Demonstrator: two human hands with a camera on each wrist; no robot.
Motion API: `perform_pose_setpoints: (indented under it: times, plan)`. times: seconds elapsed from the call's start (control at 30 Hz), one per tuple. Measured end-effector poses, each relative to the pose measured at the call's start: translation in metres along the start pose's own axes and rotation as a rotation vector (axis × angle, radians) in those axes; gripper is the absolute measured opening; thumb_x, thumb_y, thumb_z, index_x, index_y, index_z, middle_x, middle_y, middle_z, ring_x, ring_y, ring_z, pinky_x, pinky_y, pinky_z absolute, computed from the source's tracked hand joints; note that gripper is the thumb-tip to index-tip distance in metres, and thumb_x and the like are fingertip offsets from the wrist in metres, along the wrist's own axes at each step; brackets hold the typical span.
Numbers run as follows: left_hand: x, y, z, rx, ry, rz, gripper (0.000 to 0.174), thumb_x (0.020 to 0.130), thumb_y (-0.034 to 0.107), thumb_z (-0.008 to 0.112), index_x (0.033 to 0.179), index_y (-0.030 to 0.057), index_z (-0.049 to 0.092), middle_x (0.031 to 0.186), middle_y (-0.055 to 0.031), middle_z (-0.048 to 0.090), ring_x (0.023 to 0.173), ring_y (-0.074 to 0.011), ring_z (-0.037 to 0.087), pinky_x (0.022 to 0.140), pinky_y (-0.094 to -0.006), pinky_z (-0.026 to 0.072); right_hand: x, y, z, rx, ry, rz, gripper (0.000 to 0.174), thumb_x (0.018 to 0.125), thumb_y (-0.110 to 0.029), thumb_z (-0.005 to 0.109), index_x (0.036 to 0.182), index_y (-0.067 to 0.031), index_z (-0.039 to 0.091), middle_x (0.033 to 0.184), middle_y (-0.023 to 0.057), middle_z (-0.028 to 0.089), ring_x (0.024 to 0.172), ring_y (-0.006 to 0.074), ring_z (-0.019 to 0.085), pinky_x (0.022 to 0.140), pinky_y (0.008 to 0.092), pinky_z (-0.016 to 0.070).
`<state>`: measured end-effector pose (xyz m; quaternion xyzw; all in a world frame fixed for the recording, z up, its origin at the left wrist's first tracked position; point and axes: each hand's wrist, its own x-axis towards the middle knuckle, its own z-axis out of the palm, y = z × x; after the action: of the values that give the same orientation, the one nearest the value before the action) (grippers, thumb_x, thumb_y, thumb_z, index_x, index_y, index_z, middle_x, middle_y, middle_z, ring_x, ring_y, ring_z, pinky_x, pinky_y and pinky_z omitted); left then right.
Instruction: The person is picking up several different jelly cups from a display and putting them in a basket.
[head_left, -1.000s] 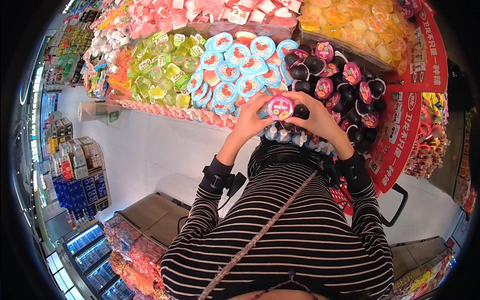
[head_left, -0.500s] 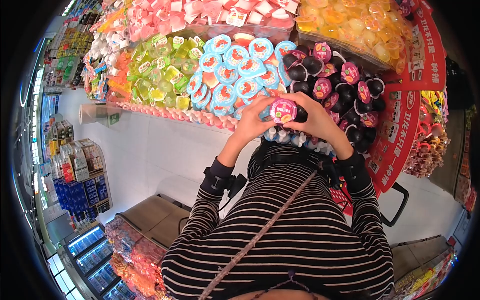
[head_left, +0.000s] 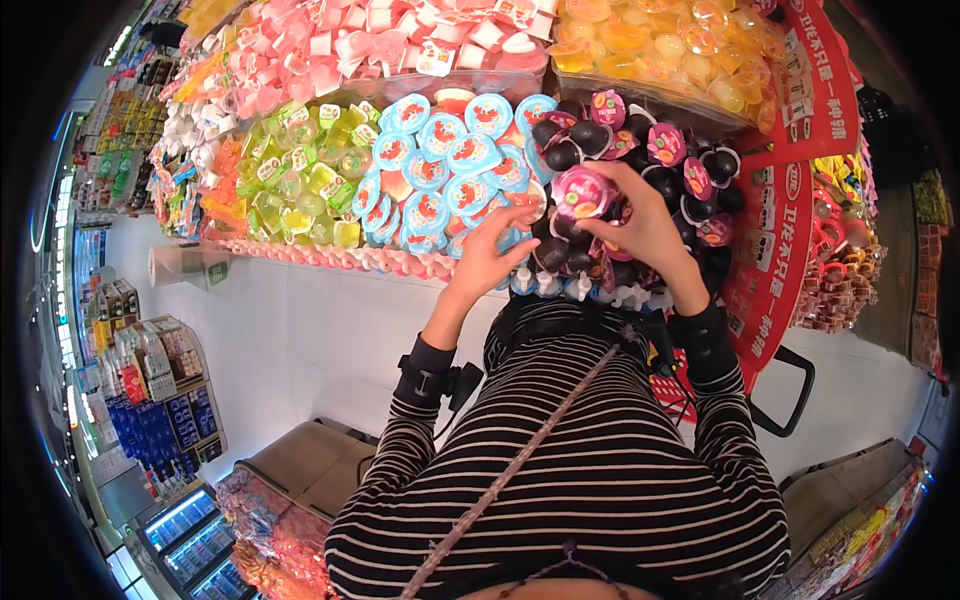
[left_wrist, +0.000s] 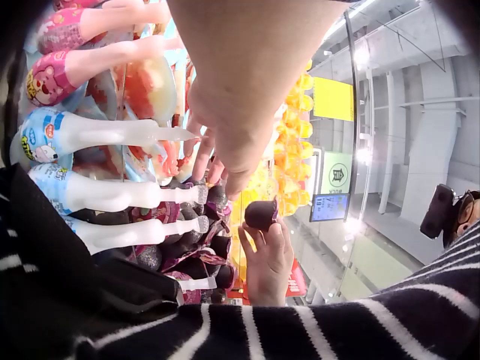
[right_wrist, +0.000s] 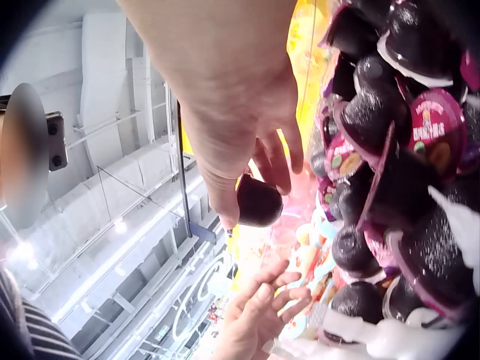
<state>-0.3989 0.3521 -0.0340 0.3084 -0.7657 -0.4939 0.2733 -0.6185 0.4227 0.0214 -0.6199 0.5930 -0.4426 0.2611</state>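
Observation:
My right hand (head_left: 648,228) pinches a dark jelly cup (head_left: 582,192) with a round pink lid between thumb and fingers. In the right wrist view the cup's dark, rounded body (right_wrist: 259,201) shows between thumb and fingertips. Left of it, my left hand (head_left: 488,252) is apart from the cup, its fingers spread and loosely bent, holding nothing. Both hands are over the front of the display, where a heap of similar dark jelly cups (right_wrist: 371,105) lies below and beside the right hand. Blue-lidded jelly cups (head_left: 428,172) lie just beyond the left hand.
Green jellies (head_left: 300,175), pink jellies (head_left: 360,50) and yellow jellies (head_left: 670,50) fill neighbouring bins. White-necked bottles (left_wrist: 105,135) line the display's front edge. A red printed banner (head_left: 775,240) borders the right side. Shelves (head_left: 165,385) stand far left across the floor.
My left hand has let go of the jelly cup and drawn away to the left. The right hand keeps the cup, now slightly farther over the heap. The head view has shifted a little.

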Motion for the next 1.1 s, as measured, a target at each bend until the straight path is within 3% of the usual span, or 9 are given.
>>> perform_pose_setpoints:
  times: [0.17, 0.23, 0.37, 0.47, 0.57, 0.8, 1.1]
  plan:
    - [-0.001, -0.008, 0.001, 0.002, 0.005, -0.014, 0.040, 0.076, 0.008, 0.069, 0.113, 0.0025, 0.056, 0.098, -0.0082, 0.061, 0.089, -0.0161, 0.060, 0.081, -0.0293, 0.0456, 0.003, 0.021, -0.041, -0.174, 0.389, 0.025, 0.056, 0.068, -0.015, 0.077, 0.117, -0.0035, 0.052, 0.108, 0.0124, 0.058, 0.098, 0.0228, 0.057, 0.086, 0.0306, 0.0444]
    - [-0.002, -0.013, 0.001, -0.021, -0.035, -0.057, 0.039, 0.080, 0.005, 0.065, 0.117, 0.0061, 0.054, 0.101, -0.0039, 0.059, 0.094, -0.0121, 0.058, 0.083, -0.0266, 0.0434, 0.002, 0.033, -0.058, -0.291, 0.493, 0.083, 0.056, 0.068, -0.017, 0.077, 0.116, -0.0034, 0.052, 0.108, 0.0129, 0.058, 0.099, 0.0234, 0.057, 0.086, 0.0318, 0.0442]
    - [-0.002, -0.019, 0.003, -0.060, -0.041, -0.062, 0.038, 0.081, 0.004, 0.064, 0.117, 0.0049, 0.054, 0.102, -0.0047, 0.058, 0.095, -0.0127, 0.057, 0.086, -0.0276, 0.0436, -0.001, 0.053, -0.081, -0.500, 0.631, 0.248, 0.055, 0.068, -0.020, 0.076, 0.116, -0.0050, 0.052, 0.102, 0.0145, 0.060, 0.093, 0.0292, 0.057, 0.082, 0.0357, 0.0450]
    - [-0.001, -0.022, 0.004, -0.058, -0.052, -0.077, 0.037, 0.081, 0.003, 0.063, 0.117, 0.0032, 0.053, 0.103, -0.0058, 0.058, 0.095, -0.0134, 0.057, 0.089, -0.0284, 0.0434, -0.004, 0.056, -0.092, -0.672, 0.684, 0.329, 0.054, 0.070, -0.018, 0.075, 0.116, -0.0040, 0.052, 0.104, 0.0161, 0.059, 0.096, 0.0311, 0.056, 0.084, 0.0375, 0.0447]
    - [-0.002, -0.024, 0.004, -0.082, -0.048, -0.061, 0.037, 0.081, 0.002, 0.062, 0.117, 0.0024, 0.053, 0.103, -0.0061, 0.058, 0.094, -0.0133, 0.057, 0.088, -0.0278, 0.0435, -0.009, 0.081, -0.102, -0.670, 0.752, 0.273, 0.051, 0.072, -0.016, 0.073, 0.116, -0.0027, 0.051, 0.106, 0.0171, 0.059, 0.100, 0.0329, 0.055, 0.085, 0.0390, 0.0443]
    - [-0.001, -0.015, 0.004, -0.060, -0.057, -0.077, 0.036, 0.081, 0.002, 0.062, 0.117, 0.0021, 0.053, 0.102, -0.0063, 0.058, 0.095, -0.0136, 0.057, 0.088, -0.0276, 0.0438, -0.009, 0.086, -0.105, -0.614, 0.712, 0.354, 0.049, 0.075, -0.012, 0.069, 0.117, -0.0001, 0.048, 0.108, 0.0208, 0.057, 0.103, 0.0345, 0.054, 0.087, 0.0388, 0.0439]
    - [-0.002, -0.014, 0.002, -0.061, -0.049, -0.085, 0.036, 0.081, 0.003, 0.063, 0.116, 0.0038, 0.054, 0.101, -0.0048, 0.059, 0.095, -0.0128, 0.057, 0.085, -0.0267, 0.0438, -0.012, 0.091, -0.104, -0.636, 0.700, 0.333, 0.046, 0.076, -0.012, 0.068, 0.117, 0.0001, 0.049, 0.113, 0.0191, 0.055, 0.103, 0.0332, 0.053, 0.087, 0.0383, 0.0441]
